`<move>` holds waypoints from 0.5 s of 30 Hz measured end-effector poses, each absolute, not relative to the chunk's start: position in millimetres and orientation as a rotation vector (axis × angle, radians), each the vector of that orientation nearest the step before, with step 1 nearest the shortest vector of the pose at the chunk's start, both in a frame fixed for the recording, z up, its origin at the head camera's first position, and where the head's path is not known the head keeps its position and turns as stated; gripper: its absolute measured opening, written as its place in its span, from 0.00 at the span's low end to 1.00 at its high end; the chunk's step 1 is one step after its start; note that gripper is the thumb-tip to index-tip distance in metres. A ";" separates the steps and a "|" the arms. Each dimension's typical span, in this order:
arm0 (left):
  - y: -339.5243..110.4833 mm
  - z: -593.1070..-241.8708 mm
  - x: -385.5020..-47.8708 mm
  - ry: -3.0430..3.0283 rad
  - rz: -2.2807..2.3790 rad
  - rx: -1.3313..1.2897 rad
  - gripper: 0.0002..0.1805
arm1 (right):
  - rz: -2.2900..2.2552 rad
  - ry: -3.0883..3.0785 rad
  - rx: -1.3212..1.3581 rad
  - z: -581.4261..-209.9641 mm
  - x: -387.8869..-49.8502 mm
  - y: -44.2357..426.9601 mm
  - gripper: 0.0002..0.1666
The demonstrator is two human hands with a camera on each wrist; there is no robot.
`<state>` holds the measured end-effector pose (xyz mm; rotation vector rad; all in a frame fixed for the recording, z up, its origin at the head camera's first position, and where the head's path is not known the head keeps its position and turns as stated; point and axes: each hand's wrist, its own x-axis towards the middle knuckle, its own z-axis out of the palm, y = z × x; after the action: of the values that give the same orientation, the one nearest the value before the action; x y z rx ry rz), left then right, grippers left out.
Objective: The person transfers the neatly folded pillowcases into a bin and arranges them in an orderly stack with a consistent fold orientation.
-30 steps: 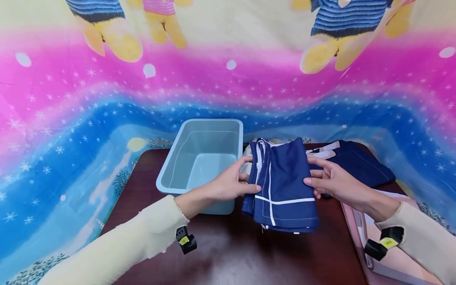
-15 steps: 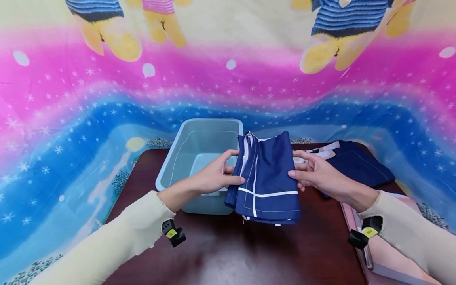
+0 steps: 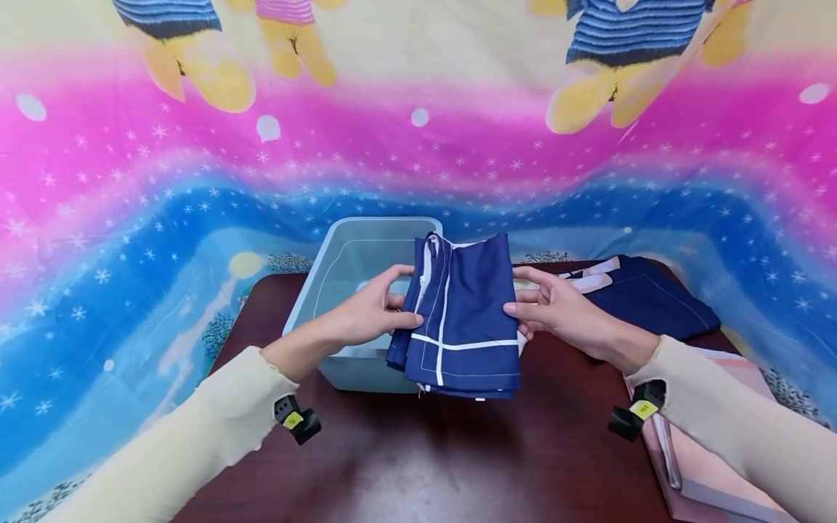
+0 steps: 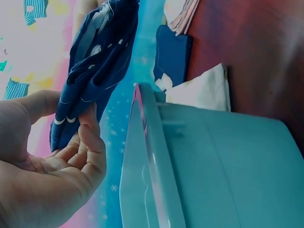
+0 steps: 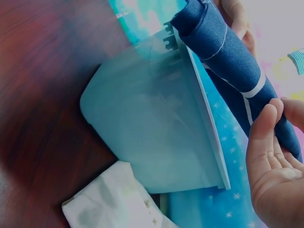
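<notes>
Backdrop: a pink-and-blue printed cloth [image 3: 418,167] hangs along the far side.
Table: a dark red-brown surface [image 3: 418,465] spreads beneath everything.
Bin: a pale blue-green tub [image 3: 360,374] stands upright, left of centre.
Pink fabric: a folded pink cloth [image 3: 702,465] lies near right, partly behind the sleeve.
Far fabric: a second navy cloth [image 3: 660,298] lies folded at far right.
Held fabric: the folded navy cloth [image 3: 474,298], with white stripes, is lifted above the tub's right rim.
Pale fabric: a whitish cloth [image 5: 111,199] lies on the table just right of the tub.
Hands: the left hand [image 3: 366,316] pinches the cloth's left edge, thumb on the near face; the right hand [image 3: 572,312] pinches its right edge.
Wrist gear: a small black camera [image 3: 297,420] sits at the left cuff.
</notes>
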<state>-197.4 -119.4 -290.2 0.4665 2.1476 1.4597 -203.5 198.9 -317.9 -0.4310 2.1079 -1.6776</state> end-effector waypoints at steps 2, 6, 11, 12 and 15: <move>-122.6 -288.6 -199.0 2.152 1.464 0.460 0.41 | -1.684 2.103 -0.427 -316.2 -205.4 195.9 0.44; -128.6 -286.5 -201.8 2.166 1.463 0.440 0.40 | -1.705 2.084 -0.415 -314.0 -209.4 189.9 0.43; -134.8 -287.1 -204.5 2.184 1.466 0.429 0.39 | -1.766 2.038 -0.425 -317.6 -214.0 183.4 0.41; -136.1 -287.8 -205.2 2.185 1.471 0.429 0.39 | -1.784 2.023 -0.429 -319.4 -215.4 182.1 0.41; -139.8 -289.7 -207.9 2.198 1.480 0.424 0.39 | -1.827 1.988 -0.426 -323.9 -219.7 176.4 0.40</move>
<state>-207.9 -139.8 -289.7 0.4238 2.1981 1.4795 -219.7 176.4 -323.9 -0.4262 1.9875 -1.8269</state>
